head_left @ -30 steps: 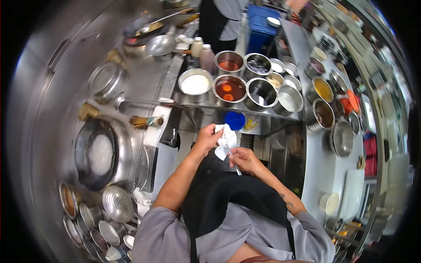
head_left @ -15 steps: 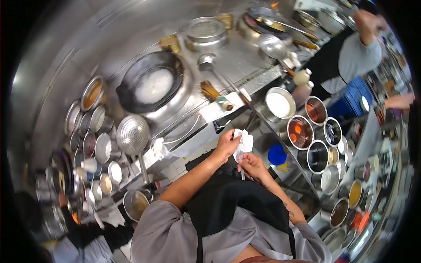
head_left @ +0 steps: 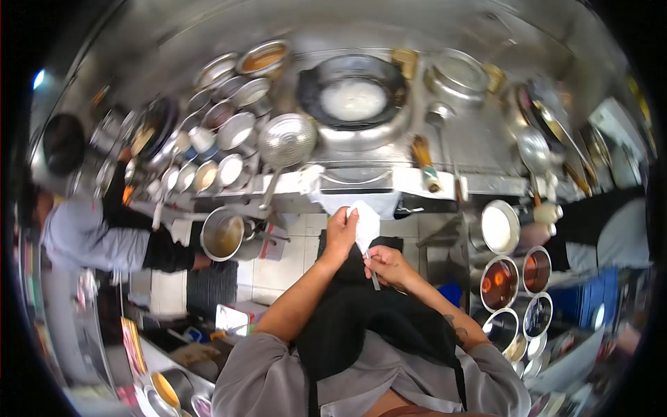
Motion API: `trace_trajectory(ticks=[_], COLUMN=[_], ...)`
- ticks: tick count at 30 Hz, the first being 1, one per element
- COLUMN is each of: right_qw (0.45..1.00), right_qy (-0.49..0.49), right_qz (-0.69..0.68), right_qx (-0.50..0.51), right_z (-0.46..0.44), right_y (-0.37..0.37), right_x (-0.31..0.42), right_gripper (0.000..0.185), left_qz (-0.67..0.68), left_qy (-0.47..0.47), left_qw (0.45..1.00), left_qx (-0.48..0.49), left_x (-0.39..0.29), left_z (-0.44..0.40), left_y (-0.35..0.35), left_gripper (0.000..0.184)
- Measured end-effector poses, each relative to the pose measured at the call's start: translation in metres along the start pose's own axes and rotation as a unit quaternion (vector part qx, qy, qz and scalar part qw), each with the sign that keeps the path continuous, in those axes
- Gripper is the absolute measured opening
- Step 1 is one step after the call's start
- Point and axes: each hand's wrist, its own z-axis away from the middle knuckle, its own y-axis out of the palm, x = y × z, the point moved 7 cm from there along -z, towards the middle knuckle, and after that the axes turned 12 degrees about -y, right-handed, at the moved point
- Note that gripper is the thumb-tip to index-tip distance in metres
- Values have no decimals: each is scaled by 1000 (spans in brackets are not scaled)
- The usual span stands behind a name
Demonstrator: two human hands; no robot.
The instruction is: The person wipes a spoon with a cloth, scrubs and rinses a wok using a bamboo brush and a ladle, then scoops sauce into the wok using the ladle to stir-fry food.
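Before the steel range edge (head_left: 497, 184), white cloth (head_left: 367, 228) is pinched by the left hand (head_left: 340, 236), a metal utensil (head_left: 376, 281) by the right hand (head_left: 388, 265), tip seemingly not yet uncovered.

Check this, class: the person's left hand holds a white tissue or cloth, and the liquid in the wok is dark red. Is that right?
Not quite: the liquid in the wok is whitish, not dark red, as the head view shows. The left hand does hold the white tissue or cloth.
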Motion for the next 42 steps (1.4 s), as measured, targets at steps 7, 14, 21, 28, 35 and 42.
trace_trajectory(ticks=[7, 14, 21, 28, 35, 42], right_qw=[991, 981, 952, 902, 964, 963], right_qy=[17, 9, 13, 55, 63, 35], right_qz=[64, 75, 149, 303, 123, 67], right_qx=[116, 179, 268, 304, 228, 260], right_z=[-27, -49, -56, -60, -78, -100], right_y=[55, 120, 177, 178, 177, 203], right_x=[4, 2, 2, -12, 25, -13], right_gripper=[16, 14, 15, 15, 28, 25], left_qz=[115, 163, 248, 177, 57, 24], left_qy=[-80, -43, -168, -131, -123, -122], left_qw=[989, 981, 954, 972, 981, 989], left_qx=[-39, -97, -23, 85, 138, 75], left_x=[-1, -25, -26, -19, 8, -11], left_z=[33, 63, 101, 140, 159, 176], left_y=[-60, -131, -179, -186, -196, -182], left_gripper=[19, 23, 26, 26, 21, 27])
